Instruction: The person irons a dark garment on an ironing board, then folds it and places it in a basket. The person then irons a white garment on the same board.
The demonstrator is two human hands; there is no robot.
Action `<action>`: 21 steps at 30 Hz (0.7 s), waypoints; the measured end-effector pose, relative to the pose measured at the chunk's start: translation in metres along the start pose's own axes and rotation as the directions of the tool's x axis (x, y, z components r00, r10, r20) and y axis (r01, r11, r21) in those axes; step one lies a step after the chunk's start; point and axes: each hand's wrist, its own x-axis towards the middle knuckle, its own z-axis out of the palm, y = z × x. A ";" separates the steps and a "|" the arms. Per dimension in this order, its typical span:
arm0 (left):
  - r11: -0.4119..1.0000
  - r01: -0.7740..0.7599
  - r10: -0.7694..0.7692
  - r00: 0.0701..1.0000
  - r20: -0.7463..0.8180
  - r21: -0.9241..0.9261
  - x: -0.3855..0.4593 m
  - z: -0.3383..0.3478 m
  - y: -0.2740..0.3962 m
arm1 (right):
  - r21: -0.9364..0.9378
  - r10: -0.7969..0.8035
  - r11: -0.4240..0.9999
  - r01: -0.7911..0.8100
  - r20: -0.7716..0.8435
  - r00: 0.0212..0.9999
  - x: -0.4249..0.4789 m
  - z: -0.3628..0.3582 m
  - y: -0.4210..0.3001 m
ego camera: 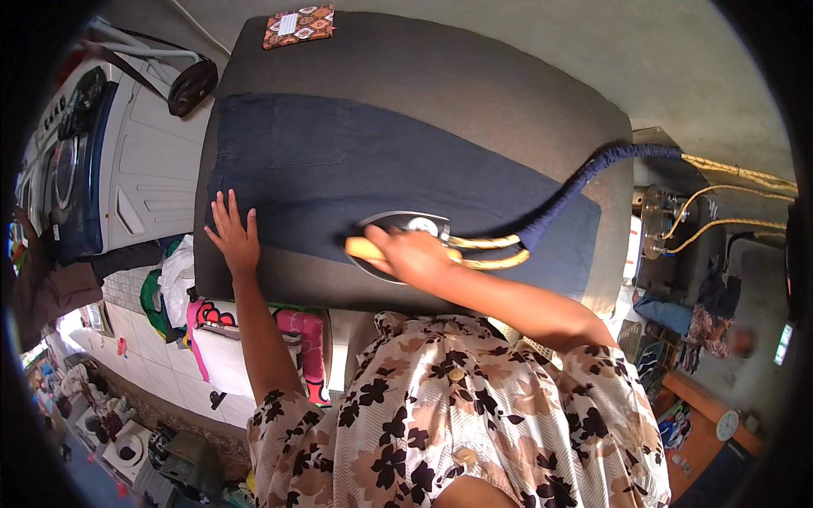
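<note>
A pair of dark navy trousers (406, 152) lies flat along a padded, dark-covered ironing table (444, 76). My right hand (409, 254) grips the yellow handle of a steam iron (438, 222), whose soleplate rests over the trousers and their near edge. Two yellow braided hoses run from the iron into a blue cloth-wrapped sleeve (571, 171), which arches to the right. My left hand (234, 238) lies with fingers spread at the trousers' left end, near the table's left edge, holding nothing.
A patterned notebook (298, 26) lies at the far left of the table. Beyond the left edge stand a white plastic surface (159, 165) and a dark bag (190, 87). Heaped clothes (174, 292) sit at lower left. Hoses reach a metal boiler (654, 222) at right. A person (51, 286) is at far left.
</note>
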 end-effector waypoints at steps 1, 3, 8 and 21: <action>1.000 0.024 -0.024 1.000 0.008 0.016 -0.001 0.001 -0.002 | -0.028 0.007 1.000 -0.006 0.044 0.999 -0.023 -0.005 0.011; 0.996 0.068 -0.069 0.997 0.025 0.054 0.000 -0.001 -0.006 | -0.111 0.065 0.993 -0.049 0.147 0.987 -0.071 -0.019 0.032; 0.985 0.092 -0.090 0.996 -0.021 0.143 -0.011 -0.020 0.027 | -0.174 0.290 0.939 -0.297 -0.067 0.955 -0.181 -0.026 0.104; 0.826 -0.401 0.547 0.740 0.392 -0.396 -0.186 -0.047 0.185 | -0.324 -0.001 0.946 -0.026 -0.083 0.997 -0.102 -0.041 0.095</action>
